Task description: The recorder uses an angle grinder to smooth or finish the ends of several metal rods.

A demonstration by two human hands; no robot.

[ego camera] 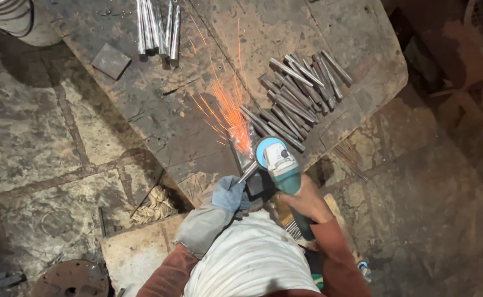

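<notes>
packages: none in view | labels: none legible on any thing | signs: none | screens: none

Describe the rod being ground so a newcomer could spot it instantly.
On the steel workbench, find the orange sparks. At their base, the gloved left hand holds a short metal rod under the teal angle grinder. Unlike the piled rods, it is held.
</notes>
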